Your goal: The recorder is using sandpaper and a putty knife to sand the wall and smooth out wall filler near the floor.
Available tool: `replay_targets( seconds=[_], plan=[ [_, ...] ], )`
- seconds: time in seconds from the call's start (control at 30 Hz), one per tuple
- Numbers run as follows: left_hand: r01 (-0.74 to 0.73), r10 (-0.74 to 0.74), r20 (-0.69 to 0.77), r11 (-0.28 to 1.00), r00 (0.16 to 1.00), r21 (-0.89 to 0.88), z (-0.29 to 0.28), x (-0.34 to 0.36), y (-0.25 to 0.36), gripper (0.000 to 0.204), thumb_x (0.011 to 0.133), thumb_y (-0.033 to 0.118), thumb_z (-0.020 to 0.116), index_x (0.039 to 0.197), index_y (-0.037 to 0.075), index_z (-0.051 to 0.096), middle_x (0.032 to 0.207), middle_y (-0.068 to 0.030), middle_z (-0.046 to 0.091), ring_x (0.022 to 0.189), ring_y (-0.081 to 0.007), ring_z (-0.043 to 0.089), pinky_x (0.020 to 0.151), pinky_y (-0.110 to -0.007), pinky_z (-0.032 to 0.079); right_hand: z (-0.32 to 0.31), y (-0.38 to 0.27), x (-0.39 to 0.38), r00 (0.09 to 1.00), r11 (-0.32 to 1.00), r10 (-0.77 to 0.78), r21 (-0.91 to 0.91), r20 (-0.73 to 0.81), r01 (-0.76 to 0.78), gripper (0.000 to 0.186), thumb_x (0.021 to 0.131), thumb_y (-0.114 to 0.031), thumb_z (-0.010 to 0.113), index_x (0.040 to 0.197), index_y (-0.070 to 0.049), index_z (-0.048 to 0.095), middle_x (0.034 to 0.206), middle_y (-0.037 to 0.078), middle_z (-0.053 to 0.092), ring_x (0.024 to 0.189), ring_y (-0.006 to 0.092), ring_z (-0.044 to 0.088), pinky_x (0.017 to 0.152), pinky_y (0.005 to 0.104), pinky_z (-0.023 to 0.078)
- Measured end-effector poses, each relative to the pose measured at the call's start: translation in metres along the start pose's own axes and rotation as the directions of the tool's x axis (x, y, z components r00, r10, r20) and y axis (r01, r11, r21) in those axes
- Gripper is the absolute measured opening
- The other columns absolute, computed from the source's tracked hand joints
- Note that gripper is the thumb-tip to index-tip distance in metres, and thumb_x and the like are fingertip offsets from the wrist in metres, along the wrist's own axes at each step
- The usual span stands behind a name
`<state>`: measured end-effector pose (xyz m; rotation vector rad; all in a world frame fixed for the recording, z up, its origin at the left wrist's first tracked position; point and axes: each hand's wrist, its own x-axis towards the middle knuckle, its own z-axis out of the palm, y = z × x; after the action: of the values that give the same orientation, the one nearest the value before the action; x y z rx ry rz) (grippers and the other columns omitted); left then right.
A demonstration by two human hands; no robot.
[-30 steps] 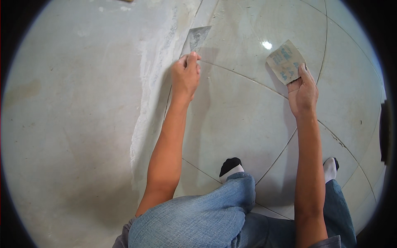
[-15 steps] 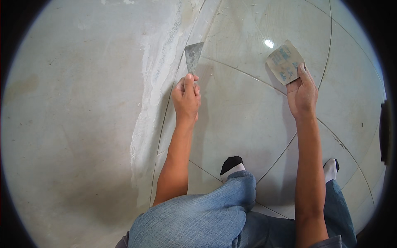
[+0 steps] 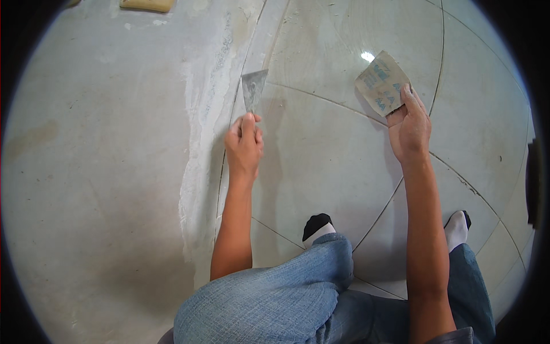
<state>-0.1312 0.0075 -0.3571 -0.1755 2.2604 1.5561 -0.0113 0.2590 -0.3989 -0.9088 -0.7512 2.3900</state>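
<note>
My left hand (image 3: 244, 148) is closed round the handle of a putty knife (image 3: 253, 89). The handle is hidden in my fingers; the flat, dull metal blade flares out beyond them, near the seam beside the tiles. In my right hand (image 3: 411, 127), out to the right, is a bent square of sandpaper (image 3: 382, 83). My thumb lies on its near corner, and its tan back with blue print faces up. Both hands are above the pale tiled floor (image 3: 321, 155), well apart from each other.
A whitish, rough-edged strip of filler (image 3: 196, 132) runs along a plain grey surface (image 3: 114, 172) on the left. At the top left lies a tan block-like object (image 3: 147, 4), partly cut off. My jeans-clad knee (image 3: 269, 298) and socked foot (image 3: 318, 228) are below.
The view has shifted a little, so both hands appear slightly further left and the tan object has come in at the top left. Both hands keep hold of the same things.
</note>
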Motion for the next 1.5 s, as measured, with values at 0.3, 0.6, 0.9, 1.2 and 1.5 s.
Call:
replay_targets(
  seconds=[0.3,0.6,0.9,1.2,1.5],
  plan=[
    [-0.034,0.032,0.024,0.997,0.999,0.069,-0.001,0.032,0.019,0.032,0.101,0.031,0.051,0.092,0.001,0.061,0.061,0.0029,0.045,0.046,-0.0039,0.035,0.039,-0.023,0.025,-0.003,0.003,0.003,1.0,1.0,-0.017,0.003,0.026,0.017,0.045,0.107,-0.025,0.036,0.138,0.008,0.04,0.139,0.018,0.048,0.129,0.0259,0.047,0.112,0.0415,0.035],
    [-0.05,0.057,-0.083,0.995,0.995,0.082,-0.005,0.012,0.011,0.033,0.1,0.031,0.053,0.089,0.001,0.063,0.06,0.0028,0.044,0.044,-0.0041,0.033,0.039,-0.022,0.024,-0.009,0.003,0.007,1.0,1.0,-0.017,0.01,0.014,0.017,0.045,0.107,-0.024,0.036,0.138,0.008,0.041,0.139,0.017,0.049,0.129,0.0255,0.047,0.112,0.0408,0.035],
    [-0.004,0.027,-0.158,0.989,0.987,0.149,-0.017,-0.016,0.006,0.034,0.101,0.03,0.053,0.088,0.0,0.063,0.061,0.0026,0.045,0.047,-0.0032,0.033,0.04,-0.022,0.024,-0.014,-0.006,0.008,0.999,1.0,-0.02,0.021,-0.037,0.021,0.044,0.107,-0.023,0.037,0.138,0.008,0.04,0.139,0.017,0.048,0.129,0.025,0.047,0.112,0.0395,0.035],
    [0.017,-0.003,-0.073,0.981,0.997,0.194,-0.021,-0.026,0.007,0.034,0.101,0.032,0.053,0.093,0.001,0.063,0.06,0.0036,0.044,0.044,-0.0034,0.034,0.038,-0.022,0.023,-0.014,-0.004,0.009,1.0,0.999,-0.009,0.03,-0.015,0.01,0.044,0.107,-0.024,0.037,0.137,0.008,0.041,0.14,0.018,0.048,0.129,0.0259,0.047,0.112,0.0411,0.035],
    [0.024,-0.027,0.033,0.994,0.999,0.106,0.001,0.027,0.03,0.033,0.1,0.034,0.054,0.091,0.003,0.064,0.061,0.0045,0.045,0.043,-0.002,0.034,0.037,-0.022,0.021,-0.008,-0.005,0.007,1.0,1.0,-0.007,0.012,-0.013,0.007,0.046,0.107,-0.022,0.037,0.139,0.01,0.038,0.141,0.019,0.046,0.13,0.026,0.046,0.112,0.0409,0.035]
  ],
)
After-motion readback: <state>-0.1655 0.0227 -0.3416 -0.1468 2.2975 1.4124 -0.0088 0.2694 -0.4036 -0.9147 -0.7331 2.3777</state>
